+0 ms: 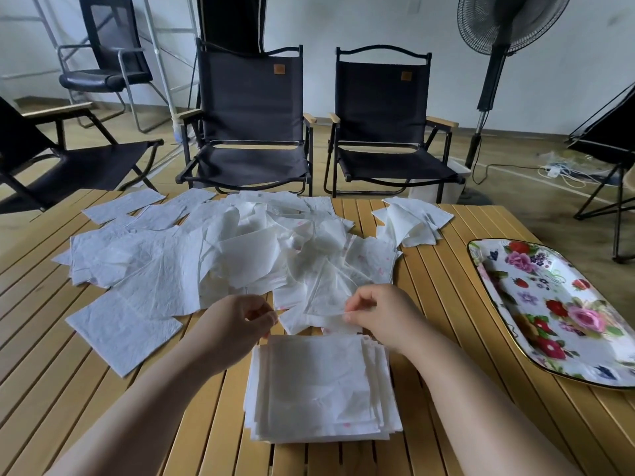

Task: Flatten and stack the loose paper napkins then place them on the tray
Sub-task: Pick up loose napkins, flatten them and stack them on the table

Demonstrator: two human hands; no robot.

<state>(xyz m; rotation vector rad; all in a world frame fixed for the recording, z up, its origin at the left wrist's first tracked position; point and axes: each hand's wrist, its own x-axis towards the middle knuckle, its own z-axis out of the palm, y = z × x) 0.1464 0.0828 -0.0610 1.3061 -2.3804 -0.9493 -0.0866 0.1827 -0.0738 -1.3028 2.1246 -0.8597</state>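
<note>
Step in hand, as I judge it: draw 1 napkin [326,298] off the loose pile [213,255] and lay it square on the stack [319,389]. The right hand [374,312] pinches the napkin's near edge between thumb and forefinger, the other fingers curled. The left hand [240,324] is curled the same way, its fingertips closed at what looks like the opposite near corner; that contact is less clear. The napkin lies at the pile's near edge, just beyond the stack and between the 2 hands. To do it well: keep light, even tension across the edge so the thin sheet neither tears nor drags its neighbours, lift it clear, then line it up with the stack's far edge before smoothing flat. Appearance: white, thin, slightly translucent, creased; some sheets show faint pink print. The stack's right side is fanned, so it likely needs squaring. A smaller heap [412,221] sits at the far right of the slatted table [68,389]. The floral tray [549,304] lies to the right, well apart, holding no napkins yet.
</note>
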